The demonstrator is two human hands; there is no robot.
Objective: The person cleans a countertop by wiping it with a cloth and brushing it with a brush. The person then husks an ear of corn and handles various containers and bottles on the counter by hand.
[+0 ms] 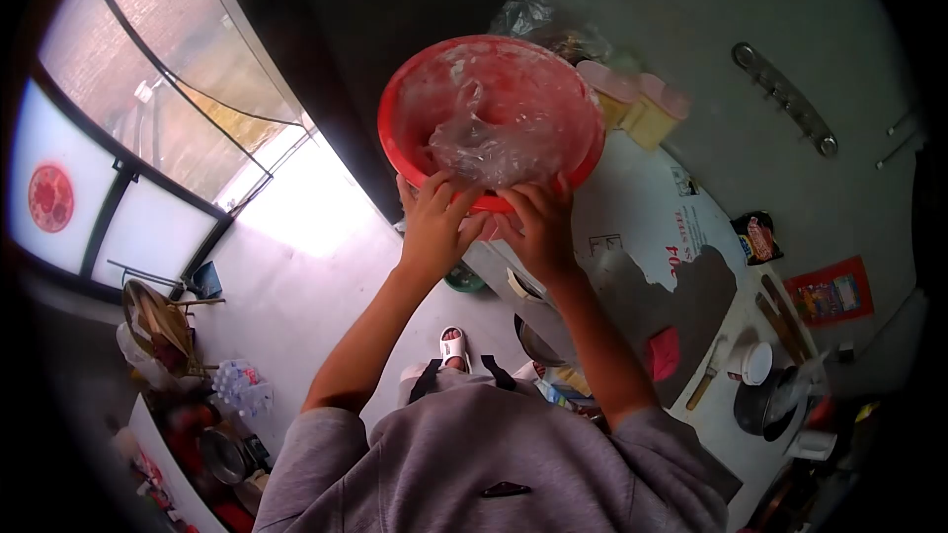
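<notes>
A large red plastic basin is tilted so its inside faces me, with whitish residue on the inner wall. Crumpled clear plastic lies in it, close to my fingertips. My left hand grips the near rim left of centre, fingers over the edge and thumb pointing inward. Right of centre, my right hand holds the same rim in a similar way. The thumbs nearly meet below the rim. Whether the basin's underside rests on the counter is hidden.
To the right runs a counter partly covered in white printed film. Yellow containers with pinkish lids stand behind the basin. A pink cloth-like piece, a white tub, a dark pan and a red packet lie farther right. Bottles sit on the left floor.
</notes>
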